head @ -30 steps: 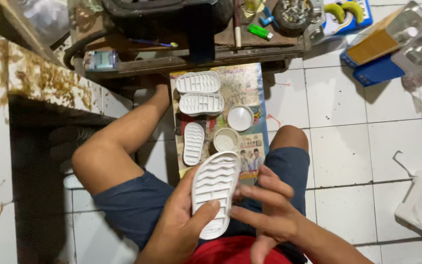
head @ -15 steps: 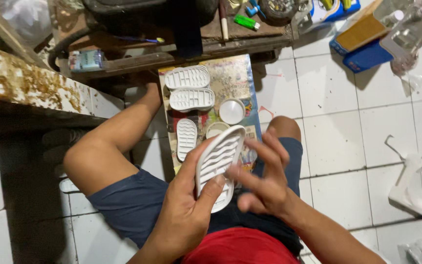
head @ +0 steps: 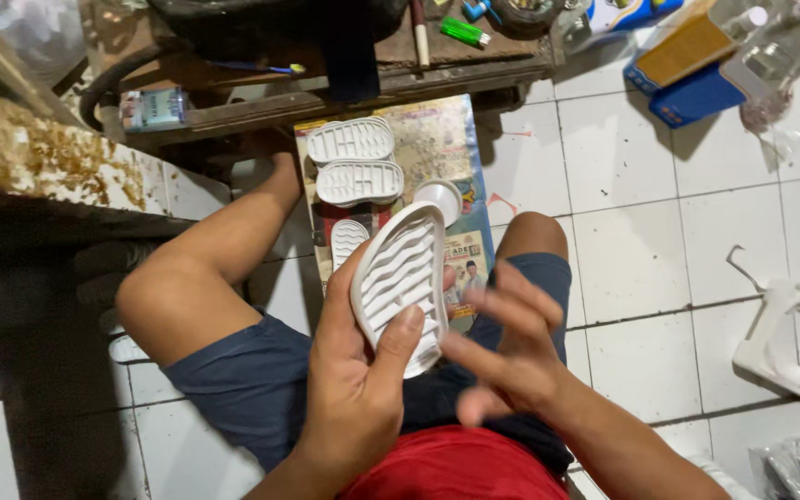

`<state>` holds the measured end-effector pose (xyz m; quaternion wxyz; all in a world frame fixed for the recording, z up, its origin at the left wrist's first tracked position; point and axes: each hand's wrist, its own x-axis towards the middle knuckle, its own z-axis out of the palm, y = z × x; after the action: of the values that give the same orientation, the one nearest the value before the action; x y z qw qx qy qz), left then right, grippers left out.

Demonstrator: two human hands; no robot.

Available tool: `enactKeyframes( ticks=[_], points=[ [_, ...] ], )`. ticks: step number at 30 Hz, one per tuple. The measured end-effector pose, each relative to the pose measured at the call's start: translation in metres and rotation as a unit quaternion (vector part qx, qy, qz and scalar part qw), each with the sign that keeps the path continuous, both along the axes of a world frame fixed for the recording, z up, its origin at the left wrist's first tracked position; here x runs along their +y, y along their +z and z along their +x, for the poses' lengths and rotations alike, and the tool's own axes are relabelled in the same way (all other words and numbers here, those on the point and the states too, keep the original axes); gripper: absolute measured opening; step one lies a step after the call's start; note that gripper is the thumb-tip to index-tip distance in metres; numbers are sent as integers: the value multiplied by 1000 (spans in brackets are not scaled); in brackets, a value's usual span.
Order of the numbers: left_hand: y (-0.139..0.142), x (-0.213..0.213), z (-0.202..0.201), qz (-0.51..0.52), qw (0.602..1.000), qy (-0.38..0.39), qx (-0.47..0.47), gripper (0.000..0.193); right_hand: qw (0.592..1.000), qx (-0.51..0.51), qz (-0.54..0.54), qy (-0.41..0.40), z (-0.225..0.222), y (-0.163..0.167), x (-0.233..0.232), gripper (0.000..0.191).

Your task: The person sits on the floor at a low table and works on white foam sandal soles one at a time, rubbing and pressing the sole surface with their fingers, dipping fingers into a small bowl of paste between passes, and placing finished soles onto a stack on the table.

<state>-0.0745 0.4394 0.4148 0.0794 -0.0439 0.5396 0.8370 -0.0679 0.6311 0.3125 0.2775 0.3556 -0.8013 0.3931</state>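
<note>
Head view, looking straight down at a seated person's lap. The left hand (head: 354,389) is gripping a white shoe sole (head: 402,282), a moulded, rubbery-looking oval with a raised rim and wavy ribs running across its upturned face. The sole is lying in the palm, tilted, its toe end pointing away from the body. The thumb is pressing on the ribbed face near the heel end, and the fingers are wrapping around the far edge from behind, so the grip is closing firmly on the sole's lower half while the upper half is projecting free above the hand.

The right hand (head: 502,347) is hovering just beside the sole's right edge with its fingers spread and loosely curled, holding nothing. It is blurred, so whether a fingertip is touching the rim cannot be told.

Beyond the sole, a printed paper sheet (head: 446,148) is lying flat on the white tiled floor (head: 631,278) between the knees. Two more white ribbed soles (head: 352,159) are resting on it side by side, a third smaller sole (head: 348,243) is lying below them, and a round white cup (head: 439,199) is sitting just beside the held sole's toe. A rough wooden bench (head: 326,83) is crossing the top of the view, with a green lighter (head: 465,32) on it. A white moulded plastic piece (head: 793,338) is lying well apart on the tiles at right.
</note>
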Motion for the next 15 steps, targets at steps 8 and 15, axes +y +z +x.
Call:
enactKeyframes(
  ticks=[8,15],
  points=[
    [-4,3,3,32,992,112,53,47,882,-411,-98,207,25,35,-37,84],
    [-21,-6,11,57,996,65,0,49,971,-235,18,-26,30,35,-29,68]
  ],
)
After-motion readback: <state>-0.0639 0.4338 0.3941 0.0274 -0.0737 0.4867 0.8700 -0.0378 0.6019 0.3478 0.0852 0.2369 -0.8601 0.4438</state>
